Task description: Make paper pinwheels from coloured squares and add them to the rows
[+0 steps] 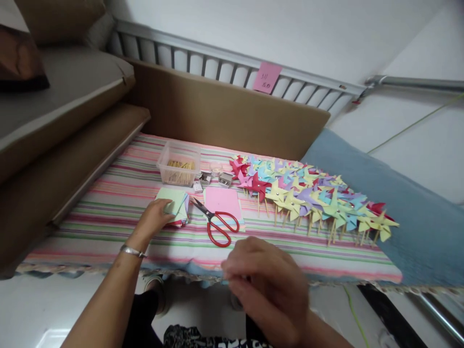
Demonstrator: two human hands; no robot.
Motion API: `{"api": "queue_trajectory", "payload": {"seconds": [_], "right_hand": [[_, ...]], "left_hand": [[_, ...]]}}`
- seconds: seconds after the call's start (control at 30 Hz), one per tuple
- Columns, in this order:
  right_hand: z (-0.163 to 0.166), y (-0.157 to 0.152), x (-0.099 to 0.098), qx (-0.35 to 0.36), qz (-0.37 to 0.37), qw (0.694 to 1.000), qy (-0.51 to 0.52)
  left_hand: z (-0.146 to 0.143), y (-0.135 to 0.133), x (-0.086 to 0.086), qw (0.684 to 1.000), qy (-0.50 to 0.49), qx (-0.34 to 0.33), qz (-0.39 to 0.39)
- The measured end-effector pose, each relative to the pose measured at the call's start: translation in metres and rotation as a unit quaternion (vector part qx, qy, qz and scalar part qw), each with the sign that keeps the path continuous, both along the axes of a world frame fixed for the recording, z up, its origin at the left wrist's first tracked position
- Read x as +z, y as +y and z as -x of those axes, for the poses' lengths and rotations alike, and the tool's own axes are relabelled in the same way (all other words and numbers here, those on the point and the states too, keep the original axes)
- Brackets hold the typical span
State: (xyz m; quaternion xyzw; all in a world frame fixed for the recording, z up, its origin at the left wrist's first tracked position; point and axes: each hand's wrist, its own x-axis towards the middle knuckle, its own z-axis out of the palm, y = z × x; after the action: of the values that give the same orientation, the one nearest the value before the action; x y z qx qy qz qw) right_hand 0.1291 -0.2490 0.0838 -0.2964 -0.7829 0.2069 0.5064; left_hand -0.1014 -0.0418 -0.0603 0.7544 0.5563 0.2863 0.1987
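While our left hand (156, 218) is pinching the near edge of the paper stack (174, 198), the scissors (218, 226) are lying just right of it, handles pointing near, toward our right hand (266, 282), blurred and curled; we cannot tell what it is holding.

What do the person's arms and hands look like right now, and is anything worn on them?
The left hand and right hand are ungloved, and no sleeves cover the forearms. A thin silver bangle circles the left wrist. The right hand is blurred, so I cannot tell whether it has any rings.
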Motion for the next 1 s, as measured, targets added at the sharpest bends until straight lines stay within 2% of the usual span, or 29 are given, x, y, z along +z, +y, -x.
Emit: {"api": "queue_trajectory", "payload": {"seconds": [0.07,0.13,0.3,0.47,0.83,1.0], "right_hand": [[0.002,0.03,0.005,-0.005,0.005,1.0,0.021],[0.004,0.044,0.001,-0.013,0.018,1.0,0.02],[0.006,0.038,-0.017,-0.011,0.058,0.998,-0.011],[0.009,0.04,-0.024,-0.016,0.073,0.997,-0.033],[0.01,0.046,-0.033,-0.034,0.1,0.994,-0.036],[0.006,0.048,-0.04,-0.04,0.117,0.992,-0.032]], "left_hand": [[0.002,0.0,-0.001,1.0,-0.011,-0.007,0.007],[0.004,0.001,-0.004,1.0,-0.018,-0.013,0.007],[0.005,0.005,-0.012,1.0,0.001,-0.021,-0.02],[0.003,0.007,-0.016,0.999,0.013,-0.022,-0.023],[0.002,0.008,-0.012,1.0,0.003,-0.002,-0.012],[-0.002,0.007,-0.003,1.0,0.008,0.02,0.012]]}}
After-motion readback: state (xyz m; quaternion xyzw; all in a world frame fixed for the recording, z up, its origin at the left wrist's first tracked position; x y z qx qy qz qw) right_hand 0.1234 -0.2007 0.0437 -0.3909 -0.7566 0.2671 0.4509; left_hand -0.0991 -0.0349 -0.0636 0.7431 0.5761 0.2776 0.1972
